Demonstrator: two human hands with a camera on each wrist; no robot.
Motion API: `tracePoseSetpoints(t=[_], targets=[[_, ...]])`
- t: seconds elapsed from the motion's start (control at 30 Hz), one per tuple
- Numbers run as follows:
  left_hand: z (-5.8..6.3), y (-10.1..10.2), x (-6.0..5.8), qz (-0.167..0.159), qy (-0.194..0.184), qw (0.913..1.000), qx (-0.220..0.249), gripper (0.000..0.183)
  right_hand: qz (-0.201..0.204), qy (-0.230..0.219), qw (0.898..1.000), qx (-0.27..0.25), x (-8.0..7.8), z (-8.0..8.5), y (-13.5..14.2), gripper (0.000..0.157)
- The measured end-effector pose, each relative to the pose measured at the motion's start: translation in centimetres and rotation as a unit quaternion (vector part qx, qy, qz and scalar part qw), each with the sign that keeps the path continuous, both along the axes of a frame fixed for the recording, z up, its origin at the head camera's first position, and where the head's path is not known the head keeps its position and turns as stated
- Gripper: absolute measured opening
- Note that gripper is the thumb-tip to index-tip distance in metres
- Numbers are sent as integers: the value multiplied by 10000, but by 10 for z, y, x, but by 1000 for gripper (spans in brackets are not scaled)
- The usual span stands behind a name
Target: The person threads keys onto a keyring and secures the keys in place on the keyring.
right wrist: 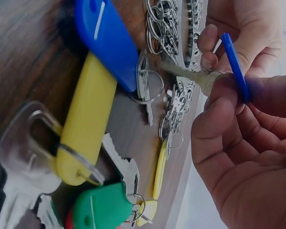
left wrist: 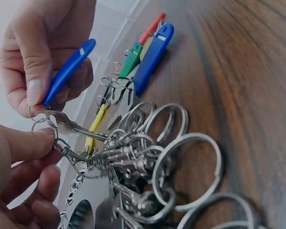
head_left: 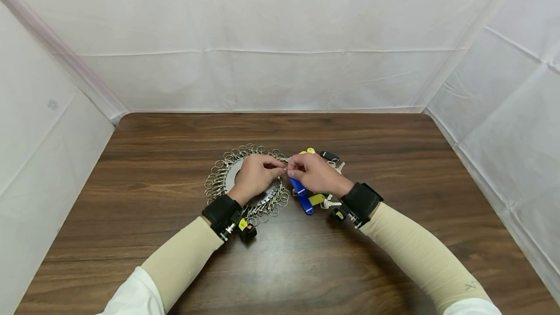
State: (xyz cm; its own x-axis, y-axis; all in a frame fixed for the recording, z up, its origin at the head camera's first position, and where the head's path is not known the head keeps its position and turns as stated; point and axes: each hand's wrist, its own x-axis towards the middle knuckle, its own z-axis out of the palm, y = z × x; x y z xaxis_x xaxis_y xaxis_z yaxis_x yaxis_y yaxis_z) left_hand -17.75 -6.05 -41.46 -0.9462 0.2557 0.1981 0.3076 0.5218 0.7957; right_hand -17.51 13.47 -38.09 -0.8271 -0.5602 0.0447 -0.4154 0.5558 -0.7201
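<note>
My left hand (head_left: pixel 255 176) and right hand (head_left: pixel 317 171) meet fingertip to fingertip, just over the right side of a round grey plate (head_left: pixel 231 175) fringed with clips and rings. In the left wrist view, my left thumb and finger pinch a small split ring (left wrist: pixel 44 125), linked to a metal swivel clip (left wrist: pixel 71 155). Between my right thumb and finger is a blue key tag (left wrist: pixel 69 71). A silver key (left wrist: pixel 62 122) hangs at the tag's lower end, beside the split ring. Seen from the right wrist, the tag (right wrist: pixel 235 67) stands edge-on and fingers partly hide the key.
Under and beside my right hand lie loose tagged keys: a second blue tag (right wrist: pixel 107 40), a yellow tag (right wrist: pixel 88 119), a green tag (right wrist: pixel 97 207) and a black tag (head_left: pixel 329 156). White sheeting (head_left: pixel 271 81) stands along the back and sides of the wooden table (head_left: pixel 153 159).
</note>
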Motion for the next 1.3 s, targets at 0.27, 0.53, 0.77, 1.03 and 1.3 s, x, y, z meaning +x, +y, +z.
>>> tracePoseSetpoints(t=[0.27,0.53,0.77,1.03,1.3], targets=[[-1,2,1,-363,1103,9912,-631,13,-115,-121,9997,-185,0,-2,2,12],[-1,2,-2,-505,1728,9819,-581,8,-163,-203,9991,-321,-1,-3,1,12],[-1,3,-3,-66,445,9989,-132,9,-24,-131,9994,-314,2,-4,0,11],[0,3,-3,-188,-338,9987,319,8,-46,-27,9993,-365,2,-3,1,11],[-7,3,2,-553,1086,9919,-368,11,-241,-119,9988,-402,3,-6,1,13]])
